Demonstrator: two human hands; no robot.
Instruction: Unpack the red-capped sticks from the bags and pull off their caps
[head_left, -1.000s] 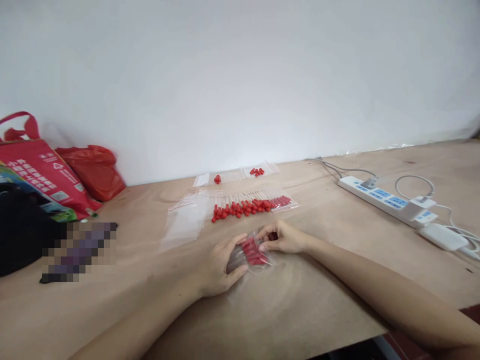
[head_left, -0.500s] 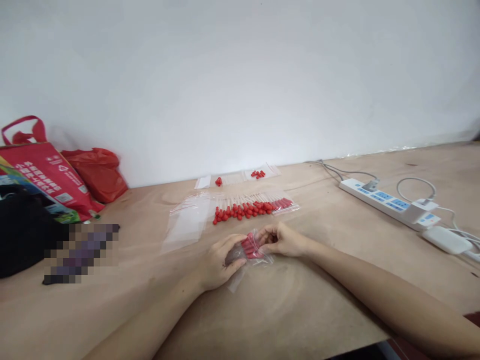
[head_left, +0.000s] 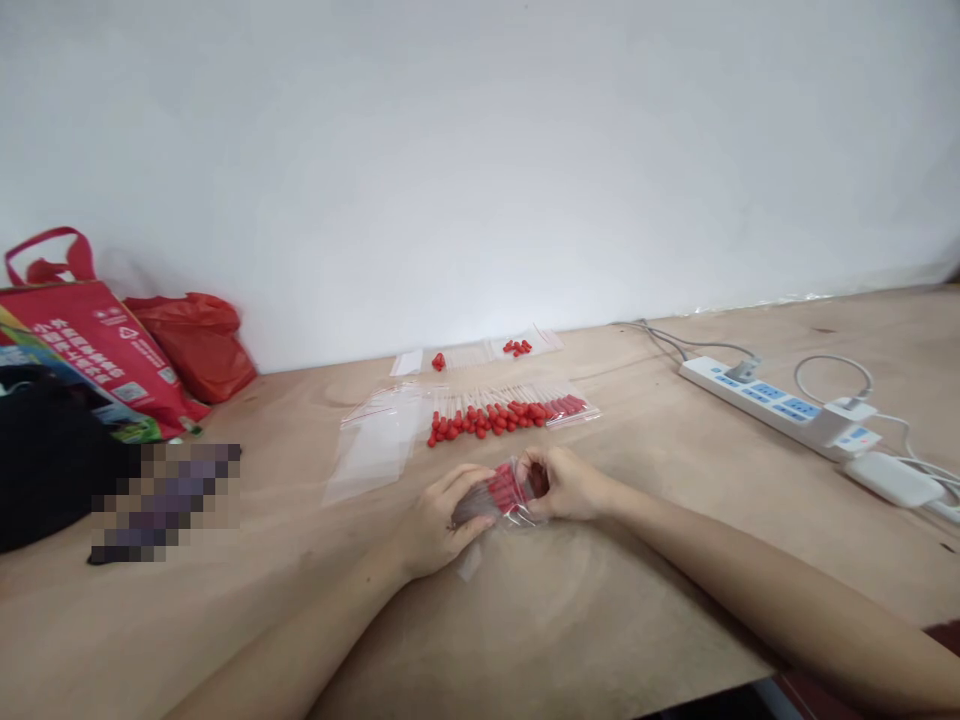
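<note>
Clear bag (head_left: 519, 516) of red-tipped sticks (head_left: 504, 488), one: at near centre of table (head_left: 600, 600), nearer than the loose stick row (head_left: 487, 418); left hand (head_left: 442, 515) clasped round its left end, right hand (head_left: 566, 486) gripping its right end; best handled level, film taut, tips even.
</note>
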